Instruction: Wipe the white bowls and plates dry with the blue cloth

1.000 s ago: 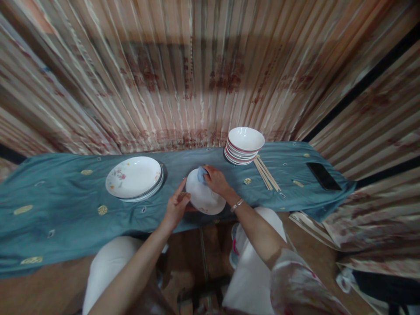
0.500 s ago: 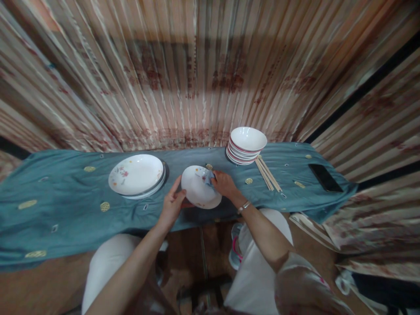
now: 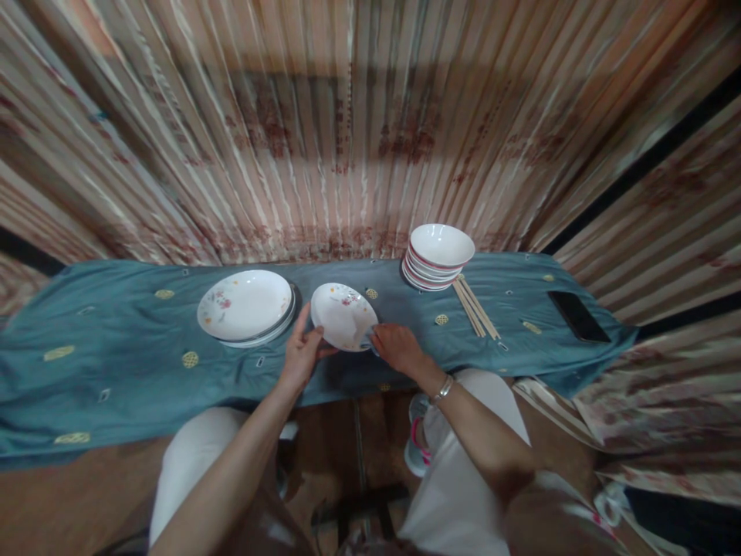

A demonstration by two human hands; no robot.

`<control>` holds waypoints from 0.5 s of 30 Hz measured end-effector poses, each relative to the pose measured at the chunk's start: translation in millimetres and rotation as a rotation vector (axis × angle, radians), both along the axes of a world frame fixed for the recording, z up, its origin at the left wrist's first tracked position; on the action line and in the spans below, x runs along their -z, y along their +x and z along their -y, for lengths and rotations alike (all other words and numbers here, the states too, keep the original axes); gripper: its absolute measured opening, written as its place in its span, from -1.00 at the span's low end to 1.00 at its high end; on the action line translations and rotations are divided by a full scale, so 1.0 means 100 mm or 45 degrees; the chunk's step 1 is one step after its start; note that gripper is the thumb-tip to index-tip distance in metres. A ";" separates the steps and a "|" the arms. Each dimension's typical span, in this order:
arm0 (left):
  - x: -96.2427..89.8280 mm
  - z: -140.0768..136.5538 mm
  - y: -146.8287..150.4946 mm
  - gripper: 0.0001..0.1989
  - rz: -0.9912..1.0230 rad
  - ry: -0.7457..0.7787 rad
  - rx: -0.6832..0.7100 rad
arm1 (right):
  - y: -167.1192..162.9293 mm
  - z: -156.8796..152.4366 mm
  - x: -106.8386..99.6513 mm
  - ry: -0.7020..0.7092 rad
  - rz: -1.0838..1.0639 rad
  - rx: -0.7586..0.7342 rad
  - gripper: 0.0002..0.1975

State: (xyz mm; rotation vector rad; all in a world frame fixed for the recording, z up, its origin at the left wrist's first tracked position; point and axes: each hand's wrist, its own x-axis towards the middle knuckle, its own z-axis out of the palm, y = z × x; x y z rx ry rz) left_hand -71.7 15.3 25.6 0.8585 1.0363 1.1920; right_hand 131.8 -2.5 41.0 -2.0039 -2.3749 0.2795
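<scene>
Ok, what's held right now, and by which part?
A small floral plate, by its left rim in the left hand. The right hand holds a bluish cloth at the plate's right rim; which part of the cloth, can't tell.

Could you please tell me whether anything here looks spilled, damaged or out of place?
Nothing looks spilled or damaged. Only the black phone near the table's right end seems slightly odd beside tableware: stacked plates, stacked bowls, chopsticks and the small plate in the left hand.

White trousers (image 3: 194, 452), shiny silvery bracelet (image 3: 444, 388), pale shoe (image 3: 414, 460) (pink-trimmed)
</scene>
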 end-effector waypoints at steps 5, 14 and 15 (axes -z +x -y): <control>-0.01 0.01 0.02 0.12 0.024 -0.010 -0.014 | -0.08 0.20 -0.12 0.049 -0.040 -0.162 -0.70; 0.01 0.06 0.08 0.05 -0.003 -0.022 -0.029 | -0.32 0.22 -0.13 0.324 -0.207 -0.383 -0.83; 0.01 0.06 0.09 0.04 -0.003 -0.024 -0.027 | -0.34 0.20 -0.13 0.342 -0.229 -0.390 -0.82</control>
